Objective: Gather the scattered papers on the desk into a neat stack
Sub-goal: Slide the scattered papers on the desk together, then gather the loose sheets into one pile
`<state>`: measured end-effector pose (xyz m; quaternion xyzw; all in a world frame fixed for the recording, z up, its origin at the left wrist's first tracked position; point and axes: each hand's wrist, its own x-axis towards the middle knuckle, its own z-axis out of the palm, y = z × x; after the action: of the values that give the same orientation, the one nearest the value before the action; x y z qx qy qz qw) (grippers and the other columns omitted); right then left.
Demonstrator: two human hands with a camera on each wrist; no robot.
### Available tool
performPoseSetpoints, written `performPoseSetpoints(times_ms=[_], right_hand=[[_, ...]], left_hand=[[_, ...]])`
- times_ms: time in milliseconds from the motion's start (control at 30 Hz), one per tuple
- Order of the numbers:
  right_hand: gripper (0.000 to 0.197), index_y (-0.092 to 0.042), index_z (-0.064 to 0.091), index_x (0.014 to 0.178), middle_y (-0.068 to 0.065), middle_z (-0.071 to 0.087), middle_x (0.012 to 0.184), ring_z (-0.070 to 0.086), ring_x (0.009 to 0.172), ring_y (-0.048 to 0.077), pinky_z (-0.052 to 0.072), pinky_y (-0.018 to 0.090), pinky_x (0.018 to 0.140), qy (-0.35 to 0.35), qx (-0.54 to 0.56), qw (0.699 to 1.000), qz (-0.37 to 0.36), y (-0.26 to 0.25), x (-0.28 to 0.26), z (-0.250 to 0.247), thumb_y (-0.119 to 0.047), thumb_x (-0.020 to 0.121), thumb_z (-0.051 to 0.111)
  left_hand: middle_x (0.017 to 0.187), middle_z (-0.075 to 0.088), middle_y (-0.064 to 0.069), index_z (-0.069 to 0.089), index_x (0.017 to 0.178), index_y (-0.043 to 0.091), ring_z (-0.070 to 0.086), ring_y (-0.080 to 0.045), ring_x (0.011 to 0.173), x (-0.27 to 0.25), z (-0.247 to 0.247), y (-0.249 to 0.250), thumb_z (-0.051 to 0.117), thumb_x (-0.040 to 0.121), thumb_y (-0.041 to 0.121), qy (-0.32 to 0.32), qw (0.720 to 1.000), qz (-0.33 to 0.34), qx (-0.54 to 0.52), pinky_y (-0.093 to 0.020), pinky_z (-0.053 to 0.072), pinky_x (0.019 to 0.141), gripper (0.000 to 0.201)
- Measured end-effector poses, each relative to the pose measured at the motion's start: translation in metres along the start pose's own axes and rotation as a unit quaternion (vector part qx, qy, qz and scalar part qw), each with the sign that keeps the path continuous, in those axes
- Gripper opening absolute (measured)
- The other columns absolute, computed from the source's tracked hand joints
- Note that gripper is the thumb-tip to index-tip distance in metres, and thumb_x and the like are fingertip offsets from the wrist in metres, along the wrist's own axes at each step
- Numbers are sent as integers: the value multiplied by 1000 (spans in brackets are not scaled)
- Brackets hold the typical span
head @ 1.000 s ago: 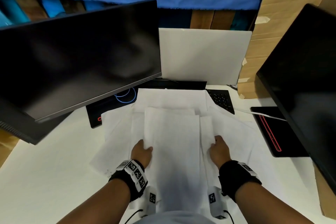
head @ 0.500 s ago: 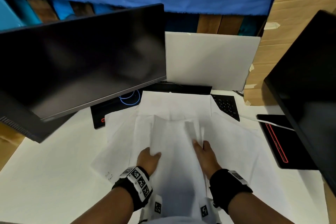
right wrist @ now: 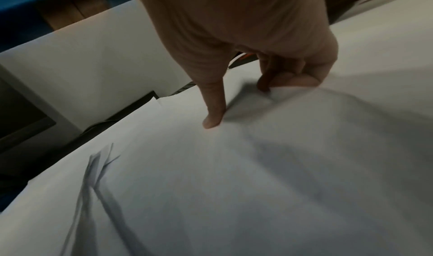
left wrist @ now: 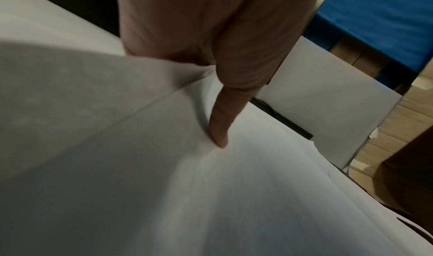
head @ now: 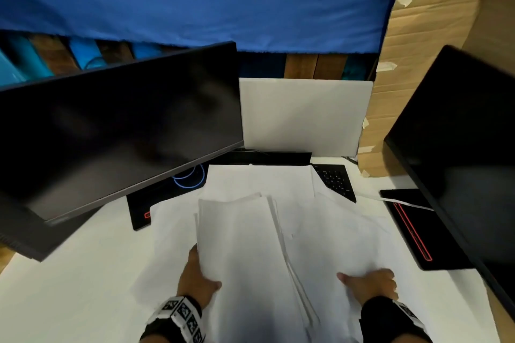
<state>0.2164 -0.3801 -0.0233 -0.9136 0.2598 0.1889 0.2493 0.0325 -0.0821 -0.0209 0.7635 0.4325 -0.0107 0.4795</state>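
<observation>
My left hand grips the raised sheaf of white papers at the white counter's near edge, steadying it; my right hand pinches a loose white sheet to add.

Two monitors, one keyboard, one white board, two hands, and several overlapping papers, too many to count exactly.

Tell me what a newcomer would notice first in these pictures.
Probably the spread of white papers over the middle of the desk, with a partly gathered stack held at its left edge by the left hand. The right hand pinches a loose sheet on the right. Dark monitors flank the scene.
</observation>
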Motion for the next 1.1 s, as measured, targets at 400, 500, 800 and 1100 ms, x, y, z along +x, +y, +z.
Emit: performPoseSetpoints(times_ms=[400,500,800,1100], right_hand=[[58,-3,60,109,18,65,114,57,105,34,47,39,92,-43,-4,998,-36,9,-5,-3,-36,64,77],[28,3,59,107,25,66,107,58,86,35,48,37,82,28,90,990,-102,1,-17,-15,-5,80,57],[16,-1,57,98,27,62,100,59,87,46,44,40,69,276,94,876,-384,-91,-84,-128,-3,84,50],[14,3,57,95,27,65,95,60,83,28,40,28,72,202,247,821,-473,-164,-142,-148,-9,89,55]], left_hand=[[122,62,-25,55,119,-5,58,-39,112,11,-23,-22,63,84,10,76,995,-51,-32,-42,44,97,39],[125,60,-25,53,122,-7,55,-40,115,13,-33,-27,60,86,10,90,994,-55,-28,-40,41,98,40],[134,53,-24,47,130,-5,50,-37,123,13,-41,-35,50,92,7,22,998,-56,-21,-37,36,103,40],[126,60,-20,52,126,-1,57,-27,106,14,-50,-27,50,93,9,-28,997,-47,-56,-31,42,93,35]])
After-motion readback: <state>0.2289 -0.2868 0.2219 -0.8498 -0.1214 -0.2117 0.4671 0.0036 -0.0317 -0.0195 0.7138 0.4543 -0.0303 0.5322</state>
